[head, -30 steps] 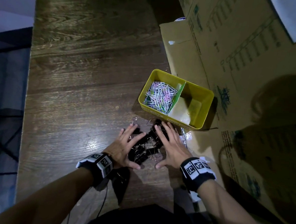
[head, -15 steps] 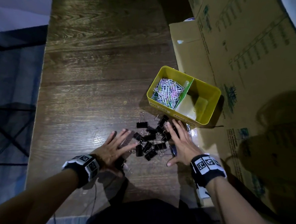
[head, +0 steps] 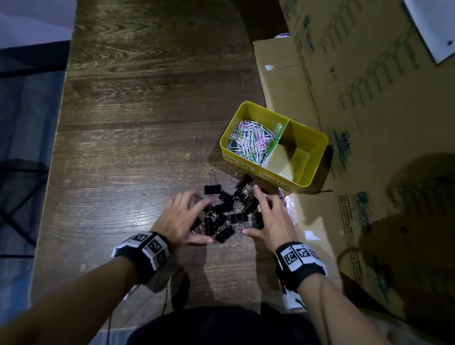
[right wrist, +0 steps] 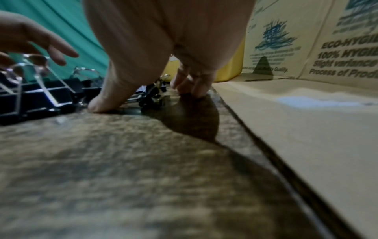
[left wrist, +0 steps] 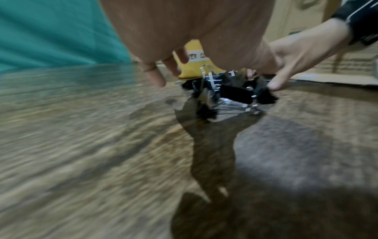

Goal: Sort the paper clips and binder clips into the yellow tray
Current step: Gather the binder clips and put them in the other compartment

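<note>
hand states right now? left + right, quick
Left hand: open, fingers spread at the binder clips, gripping none.
Right hand: open, fingertips on the table beside the clips, holding nothing.

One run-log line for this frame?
phase: gathering | left hand, right hand: flank binder clips on table | yellow tray: paper clips left compartment, right bare
</note>
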A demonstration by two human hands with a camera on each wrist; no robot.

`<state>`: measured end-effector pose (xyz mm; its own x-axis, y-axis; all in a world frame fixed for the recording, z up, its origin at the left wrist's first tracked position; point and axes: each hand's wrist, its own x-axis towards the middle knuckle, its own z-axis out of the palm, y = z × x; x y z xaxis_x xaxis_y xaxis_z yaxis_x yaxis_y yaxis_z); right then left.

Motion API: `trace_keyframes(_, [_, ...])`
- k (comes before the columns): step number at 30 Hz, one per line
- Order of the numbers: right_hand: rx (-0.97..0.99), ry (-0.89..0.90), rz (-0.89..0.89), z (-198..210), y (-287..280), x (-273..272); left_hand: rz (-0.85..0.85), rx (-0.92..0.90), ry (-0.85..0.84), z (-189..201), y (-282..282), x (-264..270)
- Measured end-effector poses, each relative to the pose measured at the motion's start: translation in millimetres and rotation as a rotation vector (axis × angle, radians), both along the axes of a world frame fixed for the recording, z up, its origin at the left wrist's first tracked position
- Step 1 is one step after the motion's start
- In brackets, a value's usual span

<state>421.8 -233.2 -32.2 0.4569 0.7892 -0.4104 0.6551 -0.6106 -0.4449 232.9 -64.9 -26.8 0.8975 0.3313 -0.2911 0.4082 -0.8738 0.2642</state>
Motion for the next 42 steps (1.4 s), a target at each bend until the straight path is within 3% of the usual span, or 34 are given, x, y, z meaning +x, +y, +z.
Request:
trace_keyframes(2, [0.029,0.073,-0.038,-0.2,0.5,-4.3,-0.04,0.005,-0.083,0.3,-9.0,4.1])
trace_keyframes(5, [0.039,0.126,-0.069,-0.1,4.8,-9.0,-0.057,-0.093,-0.07,-5.7,-20.9,8.4])
trace_keyframes(12, [0.039,0.208,-0.11,7.9,7.5,-9.8,0.065,-0.231,0.009,-2.9,-20.1,12.9])
trace_keyframes(16, [0.052,0.303,-0.162,12.4,5.2,-4.6,0.135,-0.378,-0.043,2.3,-8.9,11.3])
trace_keyframes(19, [0.023,0.326,-0.173,15.4,4.1,-1.9,0.284,-0.506,-0.082,8.1,-2.6,10.9])
trace_keyframes(22, [0.022,0.379,-0.201,19.6,4.4,2.8,0.465,-0.717,-0.152,13.7,3.4,9.4])
trace_keyframes(27, [0.137,0.641,-0.339,23.4,-1.1,16.2,0.896,-1.267,-0.446,31.0,20.6,10.0])
trace_keyframes(31, [0.362,0.934,-0.516,48.3,-4.4,27.4,0.97,-1.687,-0.638,47.8,30.6,14.7])
trace_keyframes(33, [0.425,0.981,-0.61,56.6,1.6,28.2,0.98,-1.749,-0.67,52.2,34.0,18.0])
trace_keyframes(35, [0.4,0.849,-0.593,61.6,11.3,24.4,0.99,-1.71,-0.635,54.3,35.9,21.7])
trace_keyframes(37, [0.262,0.652,-0.469,67.4,21.8,17.4,0.981,-1.541,-0.508,53.7,35.1,26.4])
trace_keyframes(39, [0.041,0.362,-0.274,67.5,31.1,8.2,0.862,-1.164,-0.306,47.1,35.0,30.8])
trace_keyframes(42, [-0.213,0.017,-0.152,48.7,36.7,-12.2,0.46,-0.496,0.033,33.5,31.8,35.8])
